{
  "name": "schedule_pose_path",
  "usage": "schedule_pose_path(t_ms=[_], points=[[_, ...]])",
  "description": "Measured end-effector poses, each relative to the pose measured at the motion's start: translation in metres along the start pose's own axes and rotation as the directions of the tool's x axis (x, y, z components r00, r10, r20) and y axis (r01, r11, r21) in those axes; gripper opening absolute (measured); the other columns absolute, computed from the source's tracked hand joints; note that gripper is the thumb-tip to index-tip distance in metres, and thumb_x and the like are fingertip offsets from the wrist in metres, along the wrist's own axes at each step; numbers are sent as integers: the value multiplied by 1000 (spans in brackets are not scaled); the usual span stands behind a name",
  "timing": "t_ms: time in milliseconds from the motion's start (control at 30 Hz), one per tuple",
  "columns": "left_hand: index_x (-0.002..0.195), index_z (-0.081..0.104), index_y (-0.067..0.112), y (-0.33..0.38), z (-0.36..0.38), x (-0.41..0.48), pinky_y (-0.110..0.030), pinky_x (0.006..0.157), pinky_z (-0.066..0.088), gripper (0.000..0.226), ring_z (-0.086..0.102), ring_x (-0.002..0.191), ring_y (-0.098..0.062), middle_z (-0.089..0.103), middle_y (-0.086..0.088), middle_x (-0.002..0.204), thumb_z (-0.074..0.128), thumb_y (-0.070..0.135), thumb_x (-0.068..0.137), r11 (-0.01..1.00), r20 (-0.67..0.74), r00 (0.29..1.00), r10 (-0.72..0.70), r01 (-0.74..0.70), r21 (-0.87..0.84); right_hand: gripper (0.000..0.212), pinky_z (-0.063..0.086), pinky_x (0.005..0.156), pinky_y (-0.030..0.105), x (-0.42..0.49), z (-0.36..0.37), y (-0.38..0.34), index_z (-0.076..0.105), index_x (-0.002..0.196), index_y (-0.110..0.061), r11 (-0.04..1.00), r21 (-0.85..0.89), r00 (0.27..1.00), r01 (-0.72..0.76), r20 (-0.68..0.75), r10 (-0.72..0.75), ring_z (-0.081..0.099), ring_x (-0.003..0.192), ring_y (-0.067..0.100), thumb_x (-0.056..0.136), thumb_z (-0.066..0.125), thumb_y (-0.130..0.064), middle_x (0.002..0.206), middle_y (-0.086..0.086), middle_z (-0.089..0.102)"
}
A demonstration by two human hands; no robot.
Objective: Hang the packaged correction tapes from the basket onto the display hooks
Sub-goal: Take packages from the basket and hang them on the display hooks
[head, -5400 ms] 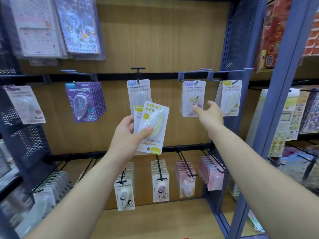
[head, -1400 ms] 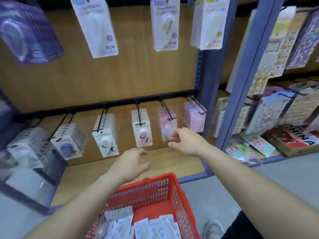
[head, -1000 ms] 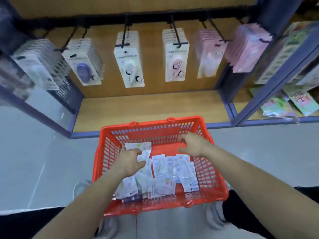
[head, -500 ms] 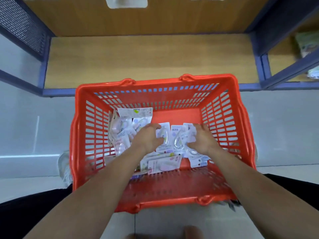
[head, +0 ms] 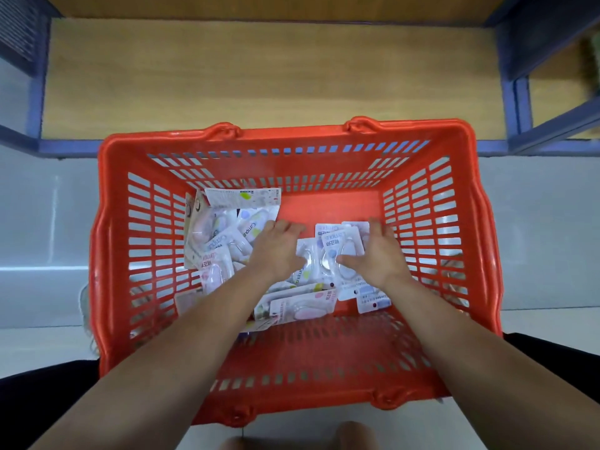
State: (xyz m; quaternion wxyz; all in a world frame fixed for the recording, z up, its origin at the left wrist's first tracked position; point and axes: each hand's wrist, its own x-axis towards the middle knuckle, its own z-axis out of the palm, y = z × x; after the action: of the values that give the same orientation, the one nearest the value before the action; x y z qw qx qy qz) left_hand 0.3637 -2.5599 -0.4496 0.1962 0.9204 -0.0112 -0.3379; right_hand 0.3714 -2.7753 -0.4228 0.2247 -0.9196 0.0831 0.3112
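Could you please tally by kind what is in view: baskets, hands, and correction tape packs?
red basket: 1
hands: 2, left hand and right hand
correction tape packs: at least 10, overlapping, exact count hidden
Total: at least 13

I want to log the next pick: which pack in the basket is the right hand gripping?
The blue-dot pack topping the small stack between the hands: the right hand has its thumb on the blister, fingers curled over the stack's far edge.
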Motion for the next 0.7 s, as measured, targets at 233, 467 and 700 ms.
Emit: schedule_pose_path(t_ms=[233, 467, 700], points=[[124, 60, 21, -2, -1, 1, -35, 108, 39, 58, 33, 122, -21, 36, 2, 132, 86, 38, 75, 999, 41, 998, 41, -42, 16, 94, 40, 106, 39, 9, 3, 1, 48, 141, -16, 998, -56, 997, 7, 74, -3, 44, 129, 31, 65, 89, -54, 137, 9, 52], [108, 47, 26, -12, -19, -2, -33, 74, 43, 49, 60, 95, -24, 59, 3, 101, 87, 28, 79, 962, 98, 995, 12, 15, -274, 97, 38, 101, 38, 16, 9, 4, 47, 142, -23, 1000, -15, 994, 17, 111, -15, 45, 127, 26, 61, 89, -58, 130, -3, 59], [143, 49, 17, -13, -15, -1, -20, 90, 39, 72, 54, 117, -17, 55, 1, 128, 86, 21, 81, 860, 97, 993, -65, 105, -500, 78, 39, 104, 42, 19, 9, 5, 56, 139, -22, 998, 55, 995, 34, 97, -39, 47, 127, 29, 75, 82, -59, 129, -2, 64]])
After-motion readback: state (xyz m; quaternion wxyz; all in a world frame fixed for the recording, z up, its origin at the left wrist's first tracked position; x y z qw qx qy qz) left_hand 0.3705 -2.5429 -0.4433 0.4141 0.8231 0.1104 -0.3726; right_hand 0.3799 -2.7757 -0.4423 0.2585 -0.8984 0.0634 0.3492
